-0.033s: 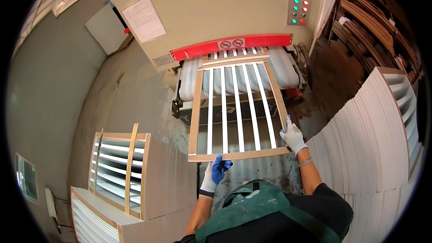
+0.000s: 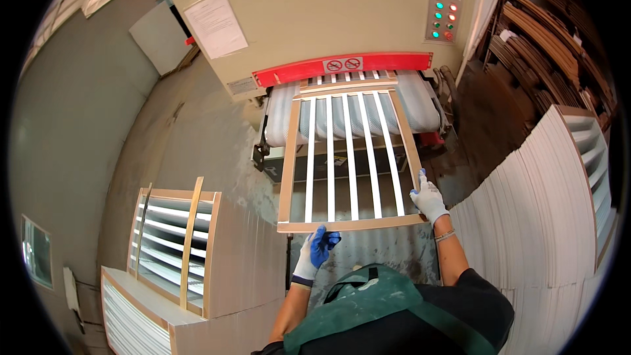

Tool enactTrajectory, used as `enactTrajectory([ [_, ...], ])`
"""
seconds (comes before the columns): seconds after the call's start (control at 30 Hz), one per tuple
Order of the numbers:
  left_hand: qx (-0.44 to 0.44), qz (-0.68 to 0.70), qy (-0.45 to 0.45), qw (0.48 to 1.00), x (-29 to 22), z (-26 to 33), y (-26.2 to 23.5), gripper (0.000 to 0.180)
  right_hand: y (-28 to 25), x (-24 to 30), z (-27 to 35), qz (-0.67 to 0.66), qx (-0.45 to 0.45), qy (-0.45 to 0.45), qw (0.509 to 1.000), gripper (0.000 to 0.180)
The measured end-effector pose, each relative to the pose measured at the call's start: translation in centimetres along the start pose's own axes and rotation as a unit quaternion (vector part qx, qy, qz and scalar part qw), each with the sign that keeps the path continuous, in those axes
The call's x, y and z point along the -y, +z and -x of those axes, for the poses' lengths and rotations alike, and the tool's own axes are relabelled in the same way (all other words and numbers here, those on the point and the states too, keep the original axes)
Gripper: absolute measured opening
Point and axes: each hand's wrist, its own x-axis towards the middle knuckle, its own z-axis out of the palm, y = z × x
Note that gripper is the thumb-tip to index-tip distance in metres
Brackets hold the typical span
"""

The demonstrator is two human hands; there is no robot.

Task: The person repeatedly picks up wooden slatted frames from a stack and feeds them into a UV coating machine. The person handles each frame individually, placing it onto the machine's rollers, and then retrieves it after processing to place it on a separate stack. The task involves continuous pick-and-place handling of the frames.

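A slatted panel [image 2: 355, 225] with brown-wrapped edges and white slats lies lengthwise before me. Its far end rests on the machine's conveyor belt [image 2: 420, 108]; the near end sticks out over the floor. My left hand [image 2: 313, 253], in a white glove with blue palm coating, is closed at the near rail, fingers curled and a fingertip against the edge. At the near right corner my right hand [image 2: 429, 200], gloved alike, grips the side rail, with one finger stretched along it. Beyond, a second slatted panel [image 2: 348, 84] lies partly under the red guard bar [image 2: 282, 75].
The beige machine [image 2: 328, 13] stands ahead, its lit control panel [image 2: 445, 10] at upper right. A tall stack of panels [image 2: 519, 217] rises close on my right. More stacked panels [image 2: 246, 250] stand at left, with wooden strips [image 2: 190, 243] leaning on them. Brown strips [image 2: 539, 39] fill racks at far right.
The slatted panel has edged very slightly toward the machine, with both hands staying on it. The whole view has shifted a little.
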Motion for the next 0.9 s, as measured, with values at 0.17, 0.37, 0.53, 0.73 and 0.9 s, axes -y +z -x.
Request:
enactTrajectory([
  [0.17, 0.032, 0.079, -0.028, 0.996, 1.9, 0.7, -1.2, 0.043, 2.8, -1.8, -2.5, 0.003, -0.023, -0.044, 0.999, 0.079],
  [0.37, 0.013, 0.056, -0.042, 0.997, 4.4, 4.1, -2.9, 0.054, 4.9, -2.7, -4.5, -0.013, -0.018, -0.041, 0.999, 0.080],
  [0.53, -0.051, 0.077, -0.048, 0.995, 6.1, 8.0, -4.7, 0.045, 4.6, -2.6, -6.5, -0.007, -0.012, -0.044, 0.999, 0.081],
  [0.73, -0.104, 0.083, -0.022, 0.991, 7.5, 12.3, -5.7, 0.046, 5.0, -3.4, -8.9, -0.039, -0.030, -0.059, 0.997, 0.085],
  [0.9, -0.122, 0.058, 0.036, 0.990, 7.0, 15.7, -5.1, 0.046, 4.4, -4.1, -12.1, -0.103, -0.028, -0.095, 0.990, 0.084],
])
